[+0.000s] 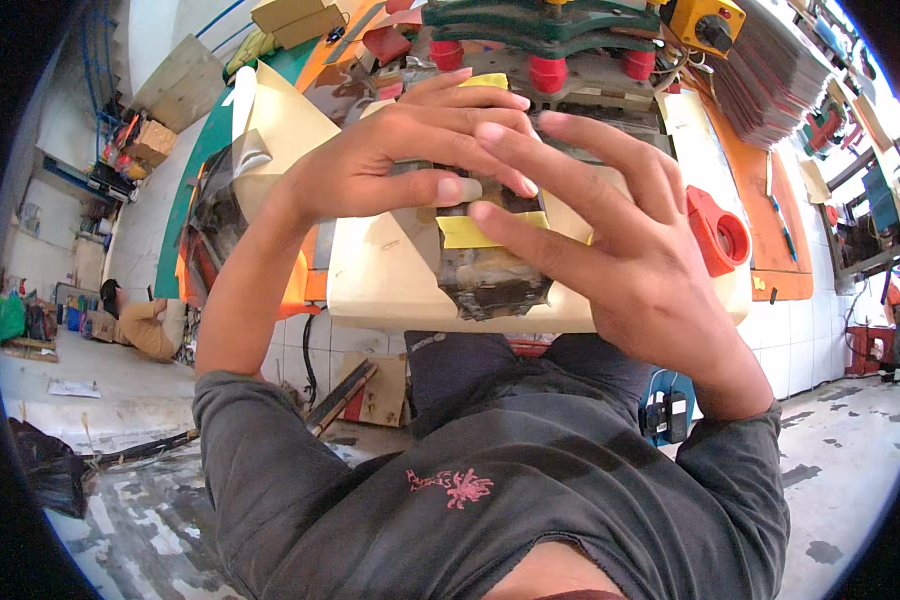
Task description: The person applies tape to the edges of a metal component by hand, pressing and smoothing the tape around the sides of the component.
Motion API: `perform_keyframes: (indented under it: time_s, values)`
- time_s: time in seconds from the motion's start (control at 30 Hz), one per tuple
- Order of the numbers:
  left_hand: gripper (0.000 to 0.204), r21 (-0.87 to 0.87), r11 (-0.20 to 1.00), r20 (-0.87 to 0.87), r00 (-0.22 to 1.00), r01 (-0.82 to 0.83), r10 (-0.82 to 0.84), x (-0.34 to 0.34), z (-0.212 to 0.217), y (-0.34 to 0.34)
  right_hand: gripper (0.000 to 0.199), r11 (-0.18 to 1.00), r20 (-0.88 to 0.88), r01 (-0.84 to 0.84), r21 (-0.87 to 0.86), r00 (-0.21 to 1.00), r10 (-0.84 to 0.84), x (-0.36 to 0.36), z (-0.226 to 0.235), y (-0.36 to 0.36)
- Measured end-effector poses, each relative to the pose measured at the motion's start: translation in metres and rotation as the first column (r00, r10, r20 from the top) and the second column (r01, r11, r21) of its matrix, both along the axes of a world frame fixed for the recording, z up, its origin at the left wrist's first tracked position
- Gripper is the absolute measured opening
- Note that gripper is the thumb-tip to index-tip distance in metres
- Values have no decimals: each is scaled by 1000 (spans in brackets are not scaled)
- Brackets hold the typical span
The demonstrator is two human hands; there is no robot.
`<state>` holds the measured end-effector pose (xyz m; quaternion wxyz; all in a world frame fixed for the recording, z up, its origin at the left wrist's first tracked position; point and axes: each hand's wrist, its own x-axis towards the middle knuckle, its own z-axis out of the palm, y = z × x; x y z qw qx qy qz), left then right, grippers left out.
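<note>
Dark block (495, 283) lies on the cream board (375, 285); yellow strip (460, 233) laid across near its 6 o'clock end; what remains, under the hands, cannot be judged; left hand (400, 150) at 10 o'clock, right hand (625, 230) at 3; fingers spread, no grip visible.

Over there, a green frame (540, 40) bars the way beyond the left hand (395, 160); a red ring (707, 228) flanks the right hand (625, 245). Bare pale board (370, 285) leaves room bodyward of the left.

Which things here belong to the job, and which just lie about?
Seemingly in the job:
dark block under left hand and right hand
yellow strip on it
cream board beneath

Apparently lying about:
red ring-shaped object
stack of sheets
cardboard box
</note>
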<state>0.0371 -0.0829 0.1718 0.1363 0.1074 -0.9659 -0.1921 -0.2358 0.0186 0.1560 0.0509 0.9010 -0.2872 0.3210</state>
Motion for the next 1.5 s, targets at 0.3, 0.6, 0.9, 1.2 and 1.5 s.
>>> perform_keyframes:
  time_s: [0.3,0.6,0.9,1.2,1.5]
  values:
    - [40,-15,999,-152,988,-37,35,1,-7,4,45,998,-68,-38,46,997,41,17,4,-7]
    - [40,41,997,-143,987,-65,70,1,-9,4,45,992,-120,-121,48,985,126,12,10,-9]
    - [49,59,995,-140,986,-80,87,0,-12,3,48,975,-117,-215,63,968,221,4,8,-19]
    - [46,-23,999,-181,983,-32,28,2,-13,2,49,980,-35,-191,63,981,193,8,-1,-27]
    - [37,21,999,-112,993,-25,27,-5,0,6,55,966,-36,-232,112,971,237,-22,9,-27]
